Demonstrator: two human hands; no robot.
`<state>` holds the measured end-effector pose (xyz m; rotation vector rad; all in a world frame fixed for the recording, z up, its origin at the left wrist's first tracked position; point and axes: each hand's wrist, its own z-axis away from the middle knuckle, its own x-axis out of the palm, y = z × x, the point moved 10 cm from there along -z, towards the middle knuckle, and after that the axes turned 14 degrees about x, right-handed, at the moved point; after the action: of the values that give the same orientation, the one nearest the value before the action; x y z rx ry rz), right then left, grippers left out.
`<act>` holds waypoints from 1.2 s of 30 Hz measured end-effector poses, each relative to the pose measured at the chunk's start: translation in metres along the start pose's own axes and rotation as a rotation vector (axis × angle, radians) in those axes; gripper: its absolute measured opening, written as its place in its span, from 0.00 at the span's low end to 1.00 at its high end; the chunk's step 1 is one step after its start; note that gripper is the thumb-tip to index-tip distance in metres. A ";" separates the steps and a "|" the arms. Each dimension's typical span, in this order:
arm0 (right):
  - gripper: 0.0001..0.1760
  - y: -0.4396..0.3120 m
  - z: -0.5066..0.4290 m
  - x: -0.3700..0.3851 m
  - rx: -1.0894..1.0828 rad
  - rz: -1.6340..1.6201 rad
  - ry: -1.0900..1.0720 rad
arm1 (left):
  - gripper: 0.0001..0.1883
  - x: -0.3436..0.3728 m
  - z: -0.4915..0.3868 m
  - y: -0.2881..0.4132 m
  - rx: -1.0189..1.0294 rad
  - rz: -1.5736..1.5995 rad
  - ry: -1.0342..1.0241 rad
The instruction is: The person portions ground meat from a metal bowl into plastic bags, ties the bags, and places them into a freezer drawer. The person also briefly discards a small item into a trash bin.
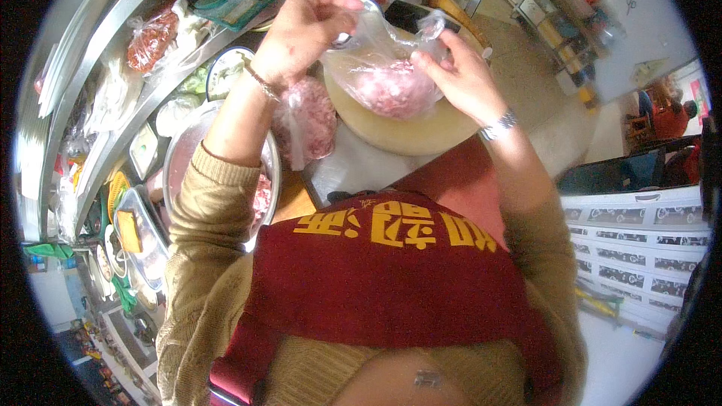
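Note:
Minced meat fills the bottom of a clear plastic bag, which rests on a thick round chopping board. The left side of the bag's mouth is pinched in my left hand. My right hand grips the gathered plastic on the right side. Between the hands the upper plastic is stretched. A second bag of minced meat lies just left of the board, under my left wrist. Beside it, partly covered by my left forearm, stands a metal bowl with some meat in it.
Behind the board lies a dark flat object. A metal shelf edge runs along the left, with a bag of reddish food on it. Left of the bowl is a clear plastic container. White drawers stand at right.

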<state>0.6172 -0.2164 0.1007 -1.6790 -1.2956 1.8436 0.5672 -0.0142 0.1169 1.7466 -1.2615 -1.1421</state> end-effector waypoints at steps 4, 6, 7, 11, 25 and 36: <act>0.13 0.054 -0.026 0.001 0.405 -0.589 -0.038 | 0.14 -0.043 -0.009 0.008 0.166 0.198 0.309; 0.11 0.048 -0.030 -0.021 0.236 -0.990 -0.002 | 0.12 -0.066 -0.009 -0.007 0.107 0.332 0.478; 0.11 0.052 -0.029 -0.018 0.270 -0.996 -0.042 | 0.11 -0.075 -0.005 -0.017 0.079 0.436 0.574; 0.10 0.071 -0.012 -0.003 0.375 -0.833 -0.157 | 0.13 -0.060 0.008 -0.048 -0.138 0.224 0.328; 0.11 0.010 -0.024 -0.061 0.216 -0.674 0.078 | 0.11 -0.054 -0.023 0.023 0.225 0.579 0.366; 0.16 0.009 -0.036 -0.028 0.119 -0.803 -0.090 | 0.13 -0.044 -0.013 0.014 0.056 0.045 0.217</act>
<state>0.6602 -0.2275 0.1149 -0.8167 -1.5485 1.4583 0.5686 0.0248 0.1456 1.8188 -1.2034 -0.8730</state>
